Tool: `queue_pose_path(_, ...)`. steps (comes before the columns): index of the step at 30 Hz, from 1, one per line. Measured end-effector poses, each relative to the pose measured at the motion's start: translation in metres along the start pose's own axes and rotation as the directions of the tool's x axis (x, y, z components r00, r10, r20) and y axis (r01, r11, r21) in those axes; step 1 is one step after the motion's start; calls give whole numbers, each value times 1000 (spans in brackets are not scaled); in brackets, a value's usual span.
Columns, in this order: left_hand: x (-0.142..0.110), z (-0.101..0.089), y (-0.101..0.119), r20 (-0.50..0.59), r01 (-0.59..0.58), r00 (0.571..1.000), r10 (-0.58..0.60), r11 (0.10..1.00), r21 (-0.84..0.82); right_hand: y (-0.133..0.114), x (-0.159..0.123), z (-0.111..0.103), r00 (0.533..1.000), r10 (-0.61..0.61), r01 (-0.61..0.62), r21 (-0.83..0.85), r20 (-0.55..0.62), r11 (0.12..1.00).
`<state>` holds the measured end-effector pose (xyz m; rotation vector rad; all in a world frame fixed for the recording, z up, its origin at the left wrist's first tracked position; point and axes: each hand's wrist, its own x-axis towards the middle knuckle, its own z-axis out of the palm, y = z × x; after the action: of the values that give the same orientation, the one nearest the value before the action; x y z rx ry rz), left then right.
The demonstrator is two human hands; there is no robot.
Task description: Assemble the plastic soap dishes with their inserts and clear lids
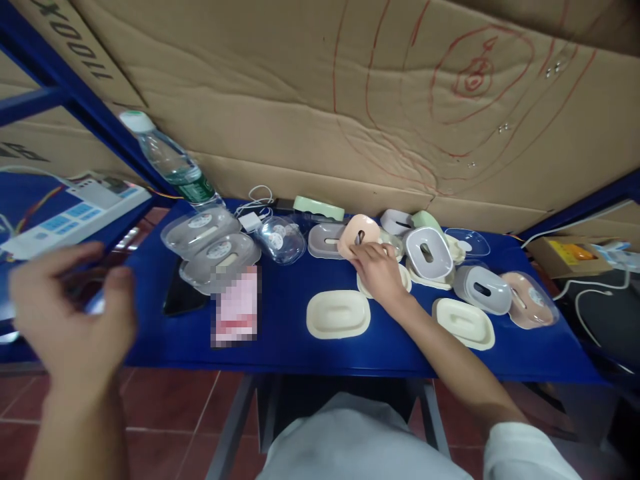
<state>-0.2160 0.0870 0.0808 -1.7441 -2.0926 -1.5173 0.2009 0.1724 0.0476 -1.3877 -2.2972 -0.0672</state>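
Note:
My right hand (379, 270) has its fingers closed on the near edge of a peach soap dish (357, 230) with a slot in its middle, tilted up at the back of the table. Below that hand lies a cream oval tray (364, 288), partly hidden by it. Another cream tray (339, 315) lies flat nearer the front edge, and a third cream tray (464, 323) is right of my forearm. A grey slotted dish (429, 253) leans just right of the hand. My left hand (75, 307) is raised at the far left, slightly blurred, thumb and fingers apart, holding nothing visible.
On the blue table (280, 347) are clear-lidded grey dishes (220, 257), a clear lid (283, 240), a phone (184, 293) and a water bottle (175, 163). A grey dish (483, 290) and a lidded peach dish (530, 300) sit right. Cardboard (280, 100) walls the back.

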Motion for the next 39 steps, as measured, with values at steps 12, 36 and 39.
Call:
queue_pose_path(12, -140, 75, 84, 542, -583, 623, 564, 797, -158, 2, -123, -45, 950, -298, 240, 401, 90, 884)
queue_pose_path(36, -151, 98, 84, 431, -609, 664, 610, 777, -161, -6, -99, -37, 908, -387, 310, 361, 162, 880)
queue_pose_path(39, -151, 102, 86, 438, -577, 697, 568, 807, -129, -7, -94, -28, 909, -377, 321, 276, 181, 906)
